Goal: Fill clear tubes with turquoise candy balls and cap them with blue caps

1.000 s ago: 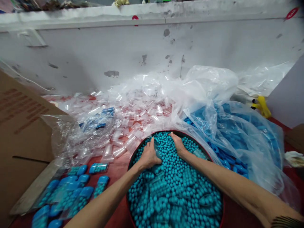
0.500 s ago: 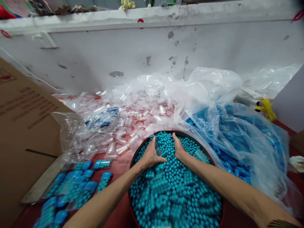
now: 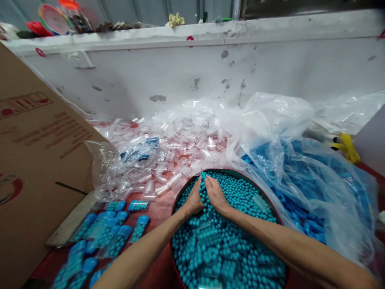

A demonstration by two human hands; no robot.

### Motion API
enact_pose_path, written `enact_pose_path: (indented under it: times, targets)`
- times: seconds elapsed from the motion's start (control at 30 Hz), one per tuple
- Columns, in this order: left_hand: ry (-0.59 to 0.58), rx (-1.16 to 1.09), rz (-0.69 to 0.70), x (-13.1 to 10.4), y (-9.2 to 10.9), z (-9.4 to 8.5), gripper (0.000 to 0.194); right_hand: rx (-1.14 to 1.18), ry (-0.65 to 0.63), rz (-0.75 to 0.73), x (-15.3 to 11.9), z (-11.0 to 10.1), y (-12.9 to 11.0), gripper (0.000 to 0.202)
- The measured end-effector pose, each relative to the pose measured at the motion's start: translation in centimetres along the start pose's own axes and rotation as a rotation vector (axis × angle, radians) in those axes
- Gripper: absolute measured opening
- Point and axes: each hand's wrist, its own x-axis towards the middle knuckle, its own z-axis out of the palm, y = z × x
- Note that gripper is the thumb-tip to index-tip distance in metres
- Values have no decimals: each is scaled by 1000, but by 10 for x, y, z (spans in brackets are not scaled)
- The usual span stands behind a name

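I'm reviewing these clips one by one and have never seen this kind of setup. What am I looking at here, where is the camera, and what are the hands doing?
There is no machine: a person works with bare hands, and the single camera sits on their head, looking forward and down, so both forearms reach in from the bottom edge. The left hand and right hand are pressed together, cupped over a heap of small turquoise beads in a round basin. Whether they hold a small bag between them cannot be told. Behind the basin lies a pile of small empty clear bags. To the left are filled bead packets and a cardboard box. To the right a large clear plastic sack holds blue pieces.
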Motion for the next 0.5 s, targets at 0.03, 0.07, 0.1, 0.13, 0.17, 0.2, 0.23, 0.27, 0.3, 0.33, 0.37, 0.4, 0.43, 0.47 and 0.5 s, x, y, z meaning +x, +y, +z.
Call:
enact_pose_path:
  times: [0.03,0.07,0.1,0.13,0.17,0.2,0.23,0.27,0.3,0.33,0.37,0.4,0.43,0.47,0.5]
  targets:
    - [9,-16,14,-1,1,0,90,-7,-15,-53,1,-5,2,34]
    - [15,-29,15,-2,3,-1,90,-23,-21,-96,4,-11,5,34]
    - [18,-41,5,-3,4,-1,91,-46,-17,-125,7,-19,10,34]
    - [16,-59,-12,-4,5,-1,94,-78,-2,-140,11,-26,15,33]
    - [7,-81,-34,-4,6,-2,97,-106,16,-143,15,-34,22,31]
    - [-9,-107,-60,-5,5,-2,100,-123,26,-140,19,-39,28,28]
    - [-28,-131,-86,-5,5,-2,102,-132,32,-132,23,-44,34,27]
    - [-44,-149,-111,-6,4,-2,103,-133,34,-120,27,-47,39,26]
    - [-55,-155,-134,-5,3,-2,104,-128,32,-106,30,-48,42,27]
    - [-60,-151,-153,-5,3,-2,105,-121,32,-90,33,-48,44,27]
    - [-58,-139,-169,-5,2,-2,106,-112,33,-72,35,-46,45,28]
    - [-52,-125,-180,-4,2,-2,107,-103,35,-49,37,-44,45,28]
    - [-43,-112,-187,-4,1,-2,108,-90,38,-21,39,-41,45,29]
    - [-31,-101,-192,-3,1,-2,109,-75,42,12,41,-37,44,29]
    - [-17,-91,-193,-3,2,-1,110,-57,47,49,42,-34,44,31]
